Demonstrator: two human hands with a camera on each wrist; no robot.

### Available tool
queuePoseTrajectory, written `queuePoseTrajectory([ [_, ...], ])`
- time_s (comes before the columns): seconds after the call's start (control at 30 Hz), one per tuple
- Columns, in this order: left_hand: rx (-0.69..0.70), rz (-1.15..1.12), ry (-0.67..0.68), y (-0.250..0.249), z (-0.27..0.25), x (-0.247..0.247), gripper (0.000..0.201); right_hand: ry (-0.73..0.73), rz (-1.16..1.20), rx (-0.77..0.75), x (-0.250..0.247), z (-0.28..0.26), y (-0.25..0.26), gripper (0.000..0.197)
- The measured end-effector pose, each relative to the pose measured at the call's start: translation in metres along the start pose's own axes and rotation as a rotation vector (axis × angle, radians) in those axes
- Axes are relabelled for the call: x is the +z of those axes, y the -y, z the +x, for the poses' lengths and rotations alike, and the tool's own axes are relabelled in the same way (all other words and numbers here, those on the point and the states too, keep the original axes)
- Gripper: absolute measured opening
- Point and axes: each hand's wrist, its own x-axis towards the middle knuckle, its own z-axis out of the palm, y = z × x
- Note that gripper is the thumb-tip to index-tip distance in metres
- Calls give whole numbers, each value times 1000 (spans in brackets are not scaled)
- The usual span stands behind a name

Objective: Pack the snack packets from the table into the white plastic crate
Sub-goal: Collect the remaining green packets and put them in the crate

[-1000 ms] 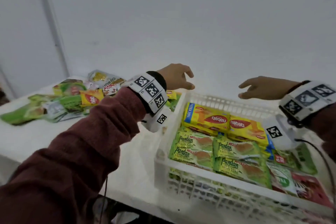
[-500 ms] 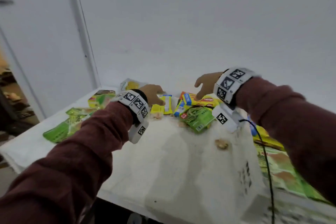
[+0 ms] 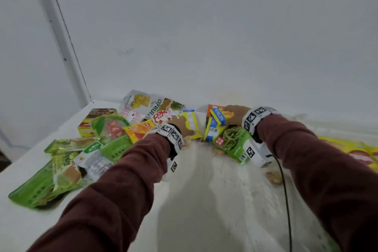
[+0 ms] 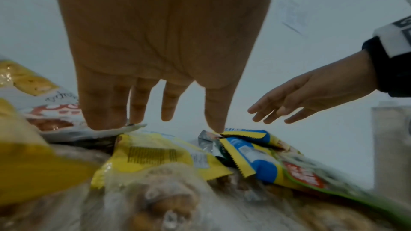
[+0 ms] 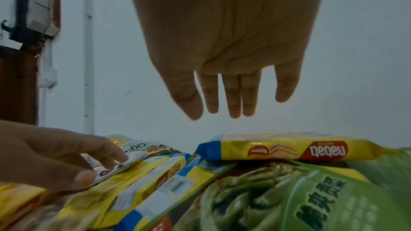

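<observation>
Both hands have left the crate and swung over to the loose heap on the table; a second ago they hovered above the packed rows, half a second ago they were just arriving at the pile, and the crate has now dropped out of sight.

From the head view, the left hand [image 3: 182, 128] lies on a yellow packet [image 3: 191, 124], with a red-and-white pouch [image 3: 162, 116] just beyond its knuckles and the green packets [image 3: 61, 170] well back along its forearm. The right hand [image 3: 235, 114] sits over the blue-and-yellow wafer packet [image 3: 219, 117], and a green bean packet [image 3: 233, 143] lies beneath its wrist. Only a yellow and red strip at the far right edge, probably crate contents, shows beyond the right sleeve. The table [image 3: 214, 200] is bare between the two arms.

From the left wrist view, the left hand [image 4: 160, 50] is spread, its fingertips [image 4: 104, 122] touching the edge of the white pouch [image 4: 66, 122] and the thumb tip on a foil corner, the yellow packet [image 4: 153, 155] directly below the palm. Nothing is gripped yet.

From the right wrist view, the right hand [image 5: 233, 41] hangs with straight, relaxed fingers above the wafer packet [image 5: 289, 148], clearly apart from it, the bean packet [image 5: 289, 199] under the wrist. The other hand's fingers [image 5: 111, 154] press a pouch edge off to its thumb side.

A new pick-up round seems to be starting: many packets remain on the table, so the packing is probably far from done.
</observation>
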Motion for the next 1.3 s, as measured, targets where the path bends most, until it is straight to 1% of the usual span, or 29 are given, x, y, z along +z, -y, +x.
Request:
queuePoseTrajectory([
  [0.07,-54,-10,-6,-1,14,1,68,-5,12,0,-2,19,-1,50],
  [0.1,-89,-11,-2,-1,21,2,69,-8,20,-4,-2,30,-4,46],
  [0.13,-122,-11,8,-2,27,1,71,-9,18,-8,-2,42,-8,46],
  [0.2,-176,-30,18,-4,41,2,73,16,-6,0,3,70,-21,53],
  [0.27,-216,-57,31,-6,52,3,76,85,-24,6,6,90,-26,57],
  [0.33,-231,-68,40,-6,60,4,81,170,-16,21,3,99,-23,55],
  [0.43,-228,-100,61,-3,65,4,94,251,-50,19,-7,100,-21,60],
  [0.53,-223,-197,90,1,70,5,105,255,-154,4,-13,99,-23,66],
  [0.63,-216,-259,93,5,73,7,108,285,-249,-24,-11,96,-19,72],
  [0.7,-185,-290,95,6,72,7,108,324,-296,-48,-8,92,-16,75],
  [0.8,-151,-319,91,8,72,10,104,376,-321,-90,-3,84,-12,71],
  [0.93,-136,-319,99,6,71,10,106,412,-312,-112,2,73,-7,69],
  [1.03,-134,-341,91,5,68,9,112,483,-286,-112,4,65,0,54],
  [1.13,-106,-399,114,3,67,6,116,504,-245,-114,3,60,4,48],
  [1.2,-110,-424,119,1,64,4,115,501,-233,-120,3,56,5,49],
  [1.3,-106,-448,114,-2,61,4,110,543,-205,-135,4,52,8,44],
])
